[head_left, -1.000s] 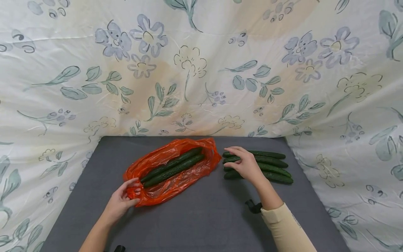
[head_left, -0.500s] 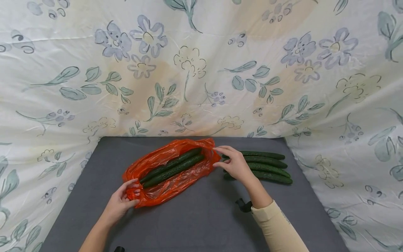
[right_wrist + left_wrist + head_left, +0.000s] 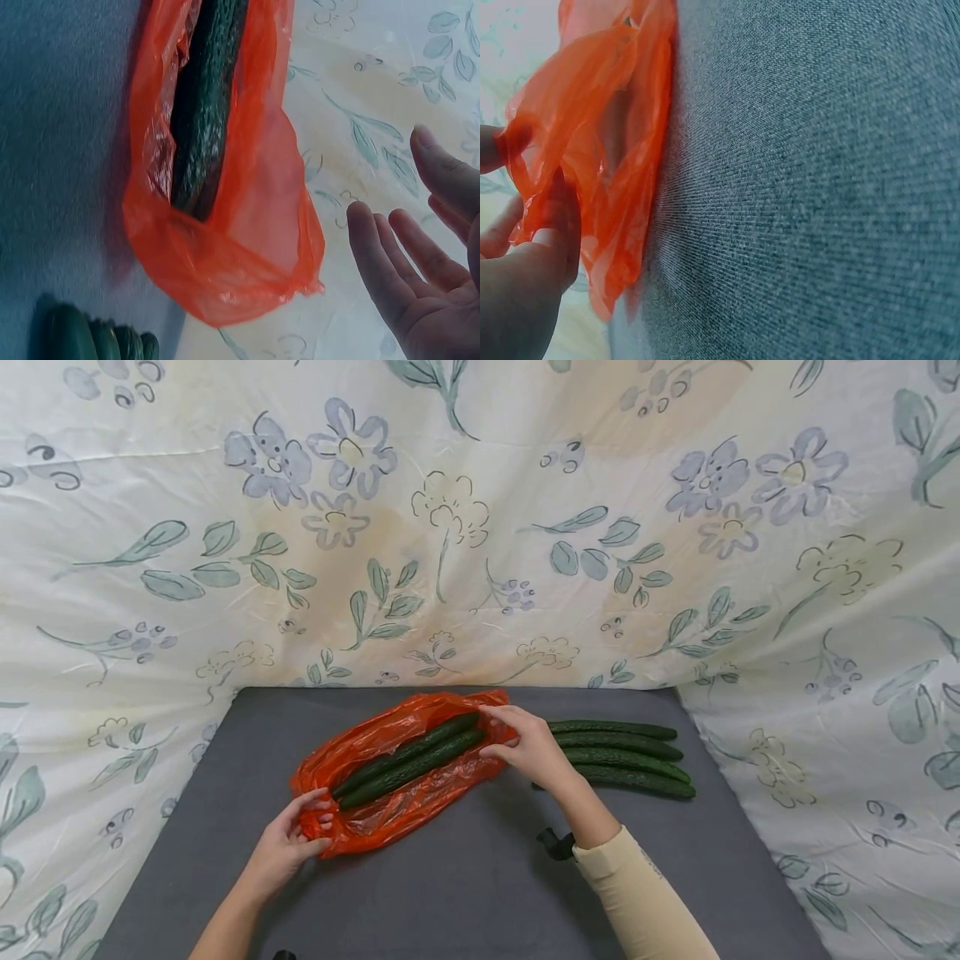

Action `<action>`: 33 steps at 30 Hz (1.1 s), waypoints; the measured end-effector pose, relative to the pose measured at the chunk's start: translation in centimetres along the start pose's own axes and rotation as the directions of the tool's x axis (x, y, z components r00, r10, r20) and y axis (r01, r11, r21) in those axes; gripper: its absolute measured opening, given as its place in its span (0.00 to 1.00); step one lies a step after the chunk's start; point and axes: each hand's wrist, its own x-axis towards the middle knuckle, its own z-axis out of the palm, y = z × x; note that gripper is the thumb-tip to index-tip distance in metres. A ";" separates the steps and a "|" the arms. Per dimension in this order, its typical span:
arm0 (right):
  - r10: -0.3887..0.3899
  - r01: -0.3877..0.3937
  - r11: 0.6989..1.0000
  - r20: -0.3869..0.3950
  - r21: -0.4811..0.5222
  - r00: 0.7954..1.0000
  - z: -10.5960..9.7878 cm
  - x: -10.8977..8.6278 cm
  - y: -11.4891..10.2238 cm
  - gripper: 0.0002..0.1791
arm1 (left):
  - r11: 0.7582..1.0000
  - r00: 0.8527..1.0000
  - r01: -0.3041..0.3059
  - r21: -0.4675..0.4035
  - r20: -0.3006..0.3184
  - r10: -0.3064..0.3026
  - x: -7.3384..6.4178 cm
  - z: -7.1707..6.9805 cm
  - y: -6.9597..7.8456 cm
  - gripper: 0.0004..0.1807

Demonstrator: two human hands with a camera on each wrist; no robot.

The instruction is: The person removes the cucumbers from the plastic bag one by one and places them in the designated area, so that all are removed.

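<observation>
An orange-red plastic bag (image 3: 341, 752) (image 3: 570, 97) lies spread on the left half of the table, its upper side gaping. Two cucumbers (image 3: 408, 768) rest side by side inside it; the right wrist view shows one cucumber (image 3: 206, 112) along the opening. My left hand (image 3: 281, 843) (image 3: 525, 292) holds the near left end of the bag, with thin plastic stretched over some of its fingers. Over the bag's right end is my right hand (image 3: 528, 747) (image 3: 439, 296), thumb and fingers spread apart with nothing between them.
Several more cucumbers (image 3: 622, 762) (image 3: 67, 334) lie in a row to the right, their left ends partly hidden by the right hand. The grey tabletop (image 3: 442, 893) ends at a floral cloth (image 3: 480, 568) at the back and sides.
My right hand has moved left, from over the row of cucumbers to the bag's right end. The left hand keeps its place at the bag; the cucumbers lie as before.
</observation>
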 end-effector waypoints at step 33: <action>0.071 -0.084 0.995 0.224 0.053 0.972 8.9 3.6 0.7 0.34 | 1.000 1.000 0.006 0.023 -0.014 -0.006 0.2 0.0 -0.2 0.40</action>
